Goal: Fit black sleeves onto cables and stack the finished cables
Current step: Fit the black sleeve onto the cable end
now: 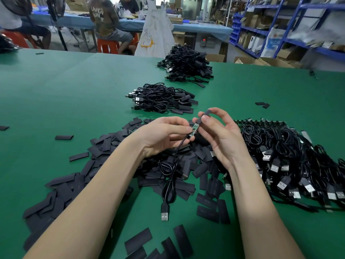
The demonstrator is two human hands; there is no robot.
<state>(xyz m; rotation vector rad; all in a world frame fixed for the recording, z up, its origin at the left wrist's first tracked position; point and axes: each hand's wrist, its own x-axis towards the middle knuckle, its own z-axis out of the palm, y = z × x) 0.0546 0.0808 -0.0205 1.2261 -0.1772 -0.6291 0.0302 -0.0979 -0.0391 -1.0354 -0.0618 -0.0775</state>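
a head-worn camera looks down at a green tabletop [65, 90] in a workshop. at nine o'clock, loose flat black sleeves [104, 146] lie heaped and scattered, running under both forearms. the left hand [162, 137] has its fingers curled, pinching the lower end of a small green circuit board [195, 128] where the cable [169, 176] joins it. that cable hangs down toward six o'clock, looping over the sleeves, and ends in a usb plug [164, 214] lying on the tabletop. the board's long axis tilts from seven o'clock up to one o'clock. at its upper tip, the right hand [218, 135] pinches one black sleeve [204, 114] between thumb and forefinger, in line with the board and seemingly just started over its end. the sleeve looks set to slide down toward the left hand. at twelve o'clock sit two stacks of finished cables [160, 98], the farther stack [186, 66] beyond. at three o'clock lies a mass of unsleeved cables [280, 146].
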